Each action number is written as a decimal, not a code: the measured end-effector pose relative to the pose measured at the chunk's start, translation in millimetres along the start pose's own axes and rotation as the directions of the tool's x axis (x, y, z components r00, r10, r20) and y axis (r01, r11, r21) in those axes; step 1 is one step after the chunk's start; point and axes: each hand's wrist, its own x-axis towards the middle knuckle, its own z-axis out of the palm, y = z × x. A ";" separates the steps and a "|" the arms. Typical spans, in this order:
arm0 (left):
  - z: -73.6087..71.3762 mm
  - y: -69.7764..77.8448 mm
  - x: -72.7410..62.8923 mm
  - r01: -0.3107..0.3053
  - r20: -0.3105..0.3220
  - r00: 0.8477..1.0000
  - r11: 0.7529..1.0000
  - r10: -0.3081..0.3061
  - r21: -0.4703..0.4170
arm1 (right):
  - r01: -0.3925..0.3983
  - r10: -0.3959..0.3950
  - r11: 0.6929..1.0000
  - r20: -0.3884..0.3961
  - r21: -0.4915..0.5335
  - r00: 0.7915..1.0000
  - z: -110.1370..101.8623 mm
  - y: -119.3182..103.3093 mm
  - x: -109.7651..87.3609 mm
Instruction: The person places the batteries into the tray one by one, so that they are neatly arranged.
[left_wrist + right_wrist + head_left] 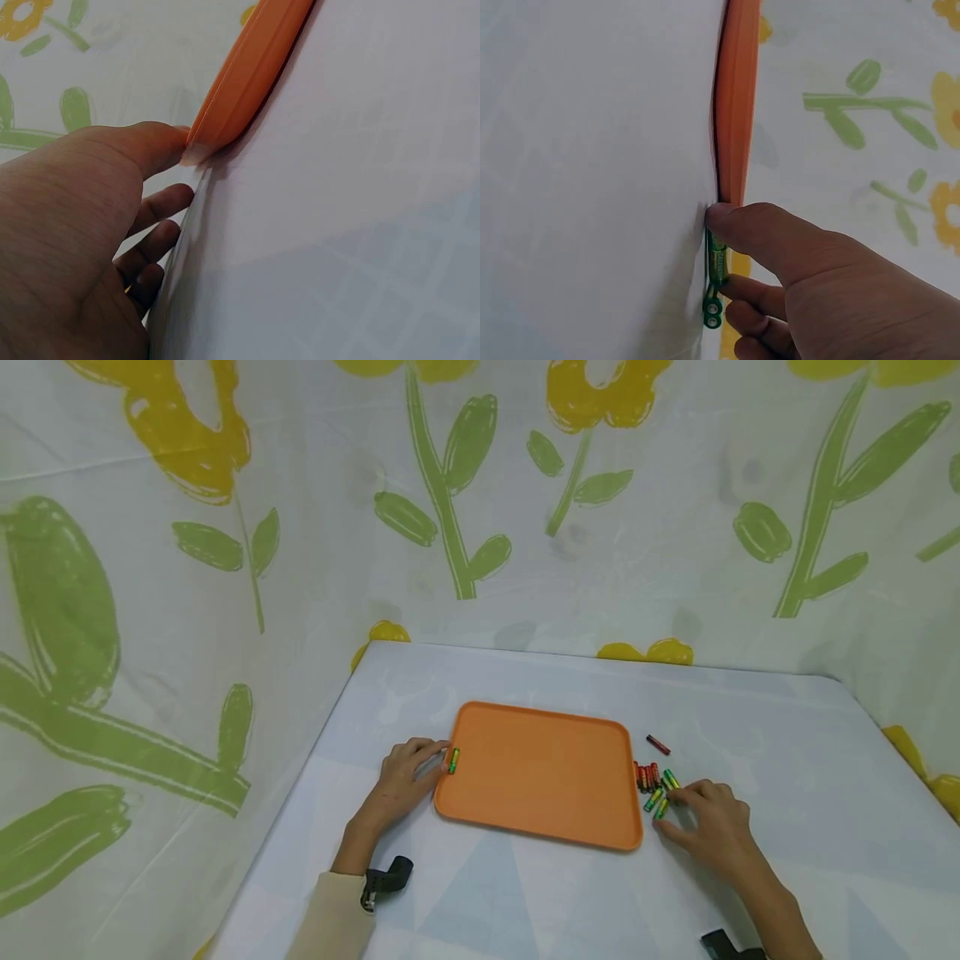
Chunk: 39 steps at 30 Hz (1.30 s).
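Note:
An orange tray (540,772) lies flat on the white table (787,777). My left hand (408,772) rests at its left rim, the thumb (161,146) touching the tray's edge (247,75) and the fingers loosely curled, holding nothing. A green battery (453,761) lies on the left rim by those fingertips. My right hand (705,814) is at the tray's right front corner. Its thumb (739,225) and forefinger pinch a green battery (717,259) on the table; another green battery (712,313) lies beside it. Red batteries (647,775) lie close by.
One red battery (657,744) lies apart, behind the pile. Flowered cloth (480,510) walls the table at the back and both sides. Black wrist cameras (386,878) sit on both forearms. Bare tabletop stretches in front of the tray and to the right.

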 end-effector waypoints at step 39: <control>-1.7 2.9 -2.9 0.017 -0.001 1.000 1.000 -0.017 0.006 | 0.287 -0.263 0.912 -0.120 0.293 0.957 57.9 -83.0 60.1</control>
